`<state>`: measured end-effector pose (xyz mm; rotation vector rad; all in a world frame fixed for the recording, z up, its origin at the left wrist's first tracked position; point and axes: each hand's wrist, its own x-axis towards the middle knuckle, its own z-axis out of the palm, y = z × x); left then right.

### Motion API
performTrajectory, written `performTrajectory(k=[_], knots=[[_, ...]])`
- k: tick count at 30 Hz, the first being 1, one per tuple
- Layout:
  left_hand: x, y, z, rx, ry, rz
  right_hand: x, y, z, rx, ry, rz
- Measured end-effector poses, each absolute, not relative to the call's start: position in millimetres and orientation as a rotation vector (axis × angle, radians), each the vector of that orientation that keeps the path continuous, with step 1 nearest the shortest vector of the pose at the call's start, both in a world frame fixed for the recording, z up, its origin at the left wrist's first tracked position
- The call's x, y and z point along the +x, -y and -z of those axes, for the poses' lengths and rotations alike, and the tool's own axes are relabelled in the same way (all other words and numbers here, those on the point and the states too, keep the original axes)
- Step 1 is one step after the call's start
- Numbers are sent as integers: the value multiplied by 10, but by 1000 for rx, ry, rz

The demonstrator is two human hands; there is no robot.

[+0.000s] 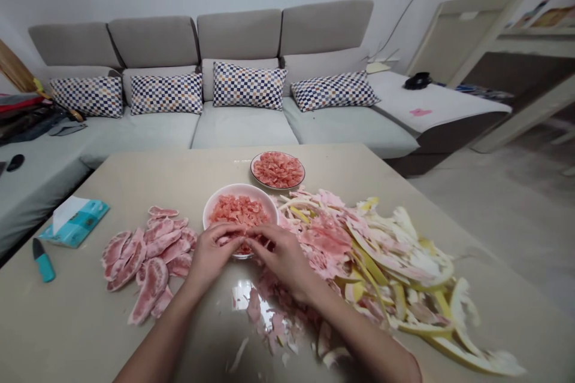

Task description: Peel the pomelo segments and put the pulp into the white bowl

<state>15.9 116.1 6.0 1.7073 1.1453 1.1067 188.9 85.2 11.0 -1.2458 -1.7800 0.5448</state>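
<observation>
My left hand (214,254) and my right hand (284,256) meet over the near rim of a white bowl (208,210). Their fingertips are pinched together on what looks like a piece of pomelo flesh, mostly hidden by the fingers. Pink-red peeled pomelo pulp (240,210) fills much of the bowl. To the left lie several pomelo segments (153,287) with their pale skins on. A heap of pomelo peel (404,263), yellow and white with pink membranes, spreads over the table right of the bowl, partly behind my right forearm.
Behind the bowl stands a plate (254,178) of pomelo pulp. A blue tissue pack (78,222) and a small knife with a turquoise handle (44,266) lie at the table's left. Scraps of membrane (276,329) litter the near side. Beyond the table is a grey sofa (245,125) with checkered cushions.
</observation>
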Motion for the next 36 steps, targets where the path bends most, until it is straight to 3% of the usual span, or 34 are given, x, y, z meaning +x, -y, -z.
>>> performTrajectory(k=[9,31,36], knots=[[187,-1129,-123,1600,-1194,-985,1932,-901,-141,-1196,1760,-688],[137,-1149,-124,1504,-1093,-866,2061,-949,-175,-1287,2004,-214],[131,-1162,-139,1537,-1153,-908,2076,-959,-175,-1232,1975,-311]])
